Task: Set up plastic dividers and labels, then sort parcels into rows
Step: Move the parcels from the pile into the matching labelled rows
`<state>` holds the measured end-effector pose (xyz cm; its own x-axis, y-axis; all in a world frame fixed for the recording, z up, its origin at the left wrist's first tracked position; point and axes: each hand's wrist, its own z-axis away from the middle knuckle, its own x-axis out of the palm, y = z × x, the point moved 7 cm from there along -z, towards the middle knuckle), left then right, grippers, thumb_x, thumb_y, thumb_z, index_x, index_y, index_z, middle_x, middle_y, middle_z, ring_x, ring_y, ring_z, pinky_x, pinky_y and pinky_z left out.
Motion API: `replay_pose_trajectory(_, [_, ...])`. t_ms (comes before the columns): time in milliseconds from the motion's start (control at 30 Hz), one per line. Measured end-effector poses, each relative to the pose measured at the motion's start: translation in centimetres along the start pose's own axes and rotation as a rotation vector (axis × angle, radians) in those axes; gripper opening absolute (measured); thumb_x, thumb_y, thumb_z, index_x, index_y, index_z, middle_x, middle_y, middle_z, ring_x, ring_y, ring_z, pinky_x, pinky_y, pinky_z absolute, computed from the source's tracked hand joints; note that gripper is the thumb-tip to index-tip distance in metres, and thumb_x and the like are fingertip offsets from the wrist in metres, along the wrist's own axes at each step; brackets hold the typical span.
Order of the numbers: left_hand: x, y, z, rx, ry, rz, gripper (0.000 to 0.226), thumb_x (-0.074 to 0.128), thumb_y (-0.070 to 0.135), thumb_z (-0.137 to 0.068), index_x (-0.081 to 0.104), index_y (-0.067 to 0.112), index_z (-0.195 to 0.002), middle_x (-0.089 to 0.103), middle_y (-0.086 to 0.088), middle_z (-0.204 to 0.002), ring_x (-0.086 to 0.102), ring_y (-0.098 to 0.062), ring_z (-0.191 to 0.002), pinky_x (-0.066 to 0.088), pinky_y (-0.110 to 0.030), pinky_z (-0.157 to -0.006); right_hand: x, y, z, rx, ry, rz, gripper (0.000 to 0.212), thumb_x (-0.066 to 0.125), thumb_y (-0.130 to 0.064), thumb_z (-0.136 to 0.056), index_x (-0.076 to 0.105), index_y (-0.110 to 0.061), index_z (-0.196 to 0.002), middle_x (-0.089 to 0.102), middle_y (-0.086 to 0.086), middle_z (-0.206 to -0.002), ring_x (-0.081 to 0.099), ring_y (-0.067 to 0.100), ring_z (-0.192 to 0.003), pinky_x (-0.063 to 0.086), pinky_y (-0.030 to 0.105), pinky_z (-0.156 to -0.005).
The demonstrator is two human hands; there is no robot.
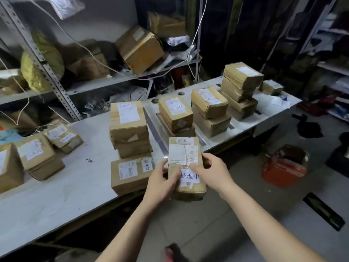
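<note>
1. The left hand's fingers (171,179) curl over the left edge of a brown parcel (186,148), gripping it. The left hand (160,183) sits against that side.
2. The right hand (212,172) grasps the opposite side, with one fingertip pressed on top beside a white label (190,177) printed with dark characters.
3. The parcel is held lengthwise at the front edge of the white table (66,186), partly out over the floor. Whether it rests on the table cannot be told.
4. Just left of it lies a flat parcel (132,174), and behind that stands a tall stack (129,127).
5. A clear plastic divider (154,131) runs front to back beside that stack. Beyond it stand a second stack (175,115), a third stack (209,108) and a fourth stack (240,87), in a row toward the far end.
6. More labelled parcels (37,154) sit well apart at the table's left.
7. Behind the table, metal shelving (56,87) holds a tilted carton (140,50), a yellow-green bag (37,69) and loose white cords (90,52).
8. On the grey tiled floor (236,205) to the right sits an orange-red box (283,169).
</note>
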<state>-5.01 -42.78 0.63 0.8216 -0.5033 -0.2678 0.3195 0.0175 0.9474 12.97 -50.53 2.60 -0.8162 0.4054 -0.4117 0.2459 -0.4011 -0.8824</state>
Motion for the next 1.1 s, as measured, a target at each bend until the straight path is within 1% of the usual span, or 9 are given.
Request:
replay_pose_trajectory(67, [1.5, -0.1, -1.6, -0.02, -0.003, 0.002, 0.046, 0.071, 0.051, -0.088, 0.054, 0.042, -0.13, 0.068, 0.011, -0.116, 0.072, -0.006, -0.099, 0.061, -0.034, -0.086, -1.0, 0.8, -1.8, 0.019, -0.007, -0.013, 0.023, 0.078, -0.032, -0.085, 0.066, -0.044, -0.099, 0.075, -0.019, -0.103, 0.07, 0.001, -0.099, 0.06, 0.035, -0.088])
replay_pose_trajectory(200, [4.0, 1.0, -5.6, 0.006, -0.003, -0.04, 0.037, 0.069, 0.038, -0.095, 0.047, 0.043, -0.125, 0.063, 0.019, -0.112, 0.069, -0.004, -0.093, 0.055, -0.018, -0.071, -3.0, 1.3, -5.9, 0.036, -0.001, -0.007, 0.023, 0.076, -0.029, -0.087, 0.065, -0.048, -0.096, 0.076, -0.019, -0.099, 0.072, 0.002, -0.093, 0.062, 0.039, -0.086])
replay_pose_trajectory(467, [8.8, 4.3, -14.4, 0.07, 0.009, -0.06, 0.059, 0.065, 0.064, -0.081, 0.05, 0.046, -0.136, 0.06, 0.016, -0.122, 0.063, -0.01, -0.108, 0.059, -0.041, -0.088, -9.6, -0.3, -13.9, 0.026, 0.081, 0.011, 0.026, 0.075, -0.034, -0.086, 0.065, -0.044, -0.109, 0.075, -0.015, -0.107, 0.072, 0.005, -0.095, 0.061, 0.04, -0.086])
replay_pose_trajectory(633, [11.5, 7.0, -18.4, 0.079, 0.031, -0.044, 0.059, 0.059, 0.07, -0.082, 0.05, 0.048, -0.135, 0.062, 0.015, -0.123, 0.062, -0.01, -0.109, 0.056, -0.042, -0.093, -13.3, -1.3, -18.0, 0.029, 0.061, -0.035, 0.034, 0.074, -0.031, -0.091, 0.064, -0.038, -0.122, 0.073, -0.017, -0.106, 0.073, 0.003, -0.088, 0.062, 0.032, -0.077])
replay_pose_trajectory(733, [13.1, 8.4, -20.7, 0.063, 0.039, -0.051, 0.051, 0.052, 0.064, -0.086, 0.045, 0.052, -0.135, 0.06, 0.01, -0.123, 0.06, -0.004, -0.107, 0.055, -0.034, -0.094, -15.3, -1.2, -21.1, 0.024, 0.023, -0.05, 0.036, 0.072, -0.03, -0.092, 0.065, -0.037, -0.127, 0.073, -0.02, -0.104, 0.073, 0.002, -0.09, 0.061, 0.032, -0.08])
replay_pose_trajectory(833, [13.9, 9.6, -22.4, 0.045, 0.132, -0.046, 0.051, 0.042, 0.05, -0.09, 0.047, 0.043, -0.14, 0.055, 0.007, -0.123, 0.051, 0.011, -0.108, 0.042, -0.015, -0.093, -16.0, -1.5, -24.3, 0.003, -0.091, -0.078, 0.035, 0.065, -0.027, -0.096, 0.063, -0.039, -0.129, 0.074, -0.021, -0.107, 0.072, 0.0, -0.093, 0.061, 0.033, -0.084])
replay_pose_trajectory(967, [13.0, 12.0, -24.0, 0.024, 0.313, -0.071, 0.048, 0.032, 0.036, -0.093, 0.049, 0.04, -0.137, 0.052, 0.019, -0.117, 0.047, 0.007, -0.107, 0.036, -0.016, -0.091, -15.0, -3.4, -28.4, -0.063, -0.276, -0.065, 0.037, 0.058, -0.029, -0.097, 0.062, -0.044, -0.131, 0.071, -0.026, -0.114, 0.068, 0.0, -0.103, 0.057, 0.03, -0.09])
replay_pose_trajectory(1033, [11.9, 12.8, -25.2, 0.027, 0.371, -0.137, 0.05, 0.028, 0.032, -0.093, 0.052, 0.033, -0.136, 0.053, 0.019, -0.125, 0.044, 0.012, -0.105, 0.033, -0.01, -0.091, -14.0, -5.0, -30.2, -0.112, -0.353, -0.049, 0.043, 0.056, -0.027, -0.098, 0.058, -0.043, -0.137, 0.068, -0.024, -0.121, 0.064, -0.002, -0.105, 0.052, 0.02, -0.081])
replay_pose_trajectory(1100, [10.4, 13.2, -26.4, 0.01, 0.429, -0.221, 0.059, 0.026, 0.03, -0.091, 0.053, 0.021, -0.143, 0.051, 0.008, -0.135, 0.039, 0.019, -0.106, 0.027, 0.0, -0.089, -12.5, -6.5, -31.6, -0.138, -0.427, -0.052, 0.045, 0.055, -0.024, -0.1, 0.054, -0.042, -0.141, 0.065, -0.024, -0.119, 0.064, -0.004, -0.098, 0.05, 0.013, -0.07])
